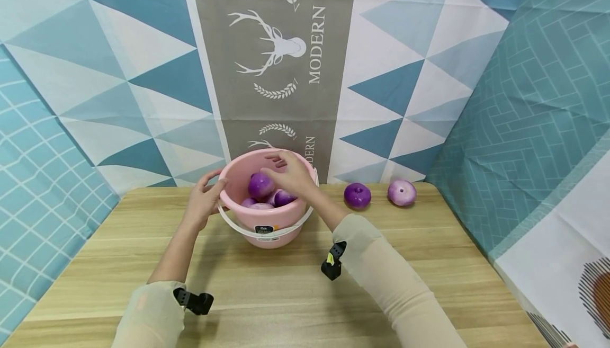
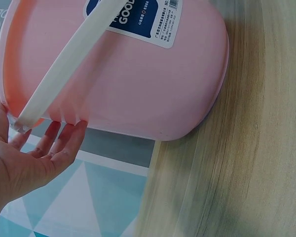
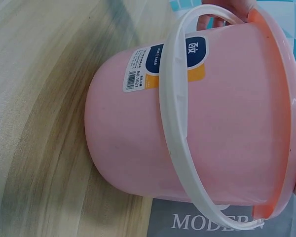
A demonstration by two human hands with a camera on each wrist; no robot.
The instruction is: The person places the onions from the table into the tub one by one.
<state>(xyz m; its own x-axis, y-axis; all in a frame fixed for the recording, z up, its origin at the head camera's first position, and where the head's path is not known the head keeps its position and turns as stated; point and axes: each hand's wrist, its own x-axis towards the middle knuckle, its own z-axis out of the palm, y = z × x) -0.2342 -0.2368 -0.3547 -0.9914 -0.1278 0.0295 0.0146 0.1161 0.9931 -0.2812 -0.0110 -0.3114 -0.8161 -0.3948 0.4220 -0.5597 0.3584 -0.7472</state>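
A pink bucket [image 1: 233,221] with a white handle [image 1: 238,230] stands upright at the back of the table, several purple onions [image 1: 261,184] inside it. My left hand [image 1: 202,202] grips its left rim, thumb at the edge and fingers against the outer wall, as the left wrist view [image 2: 34,163] also shows. Over the bucket's mouth, my right hand [image 1: 292,174] has its fingers spread, the thumb close to the topmost onion. Whether the thumb touches that onion I cannot tell. In the right wrist view, the bucket [image 3: 133,133] hides most of that hand.
Two more onions lie right of the bucket near the back edge: a dark purple onion [image 1: 357,195] and a paler onion [image 1: 402,193]. The wooden table [image 1: 267,295] meets a patterned cloth backdrop [image 1: 405,46] behind, with more cloth on both sides.
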